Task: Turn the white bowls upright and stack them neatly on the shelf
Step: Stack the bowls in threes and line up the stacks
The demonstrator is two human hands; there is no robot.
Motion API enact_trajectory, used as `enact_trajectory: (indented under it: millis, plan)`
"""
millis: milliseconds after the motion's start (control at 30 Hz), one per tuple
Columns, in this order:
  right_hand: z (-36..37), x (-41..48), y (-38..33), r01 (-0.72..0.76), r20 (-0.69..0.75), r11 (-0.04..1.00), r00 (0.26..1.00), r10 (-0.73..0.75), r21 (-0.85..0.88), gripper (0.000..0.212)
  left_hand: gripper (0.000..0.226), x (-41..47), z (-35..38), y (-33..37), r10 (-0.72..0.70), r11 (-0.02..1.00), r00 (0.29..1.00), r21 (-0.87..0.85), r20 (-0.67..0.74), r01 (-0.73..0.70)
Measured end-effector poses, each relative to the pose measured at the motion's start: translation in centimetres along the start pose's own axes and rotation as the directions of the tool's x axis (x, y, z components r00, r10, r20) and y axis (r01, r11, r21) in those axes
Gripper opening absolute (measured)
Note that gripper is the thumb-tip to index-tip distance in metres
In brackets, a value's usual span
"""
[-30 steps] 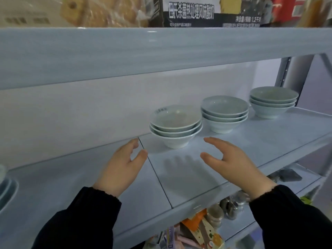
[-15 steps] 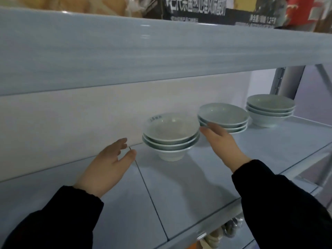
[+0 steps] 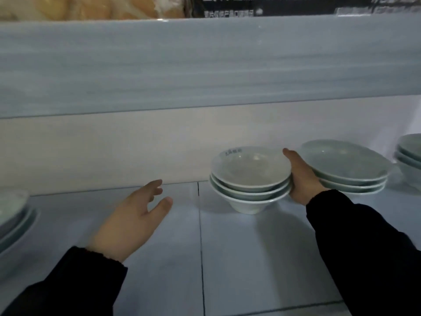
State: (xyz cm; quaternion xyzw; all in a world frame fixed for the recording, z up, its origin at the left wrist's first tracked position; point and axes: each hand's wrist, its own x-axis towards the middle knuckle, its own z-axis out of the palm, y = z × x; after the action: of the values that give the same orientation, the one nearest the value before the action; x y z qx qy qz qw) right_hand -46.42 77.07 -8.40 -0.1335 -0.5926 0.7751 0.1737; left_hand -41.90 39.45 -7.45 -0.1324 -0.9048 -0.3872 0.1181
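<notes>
Three white bowls sit upright in a nested stack (image 3: 250,179) at the middle of the grey shelf (image 3: 250,258). My right hand (image 3: 300,179) cups the right side of this stack. Its thumb lies at the top bowl's rim, and its fingers are hidden between this stack and a second stack of bowls (image 3: 348,169) just to the right. My left hand (image 3: 134,217) hovers open above the shelf, left of the middle stack and not touching it. A third stack (image 3: 410,153) shows at the right edge.
More bowls (image 3: 13,215) sit at the far left edge of the shelf. The upper shelf board (image 3: 205,65) hangs low overhead, with packaged goods on top. A pale back wall (image 3: 114,151) closes the rear.
My right hand moved forward and now sits between the middle and second stacks, against the middle one. My left hand stayed open and shifted slightly. The camera came closer.
</notes>
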Motion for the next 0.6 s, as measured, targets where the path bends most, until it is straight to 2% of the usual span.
enact_trajectory:
  millis: [200, 300, 600]
  plan:
    - [0.4, 0.8, 0.8, -0.057, 0.082, 0.996, 0.995, 0.051, 0.071, 0.024, 0.051, -2.5, -0.6, -0.4, -0.063, 0.996, 0.994, 0.051, -0.094, 0.068]
    - [1.1, 0.5, 1.2, -0.074, 0.102, 0.994, 0.993, 0.066, 0.079, 0.029, 0.050, -3.2, -0.6, -0.4, -0.076, 0.996, 0.989, 0.044, -0.130, 0.083]
    - [4.9, -2.7, 2.3, -0.080, 0.204, 0.996, 0.977, 0.068, 0.048, 0.021, 0.055, -4.0, -2.8, -1.5, -0.057, 0.998, 0.992, -0.007, -0.114, 0.057]
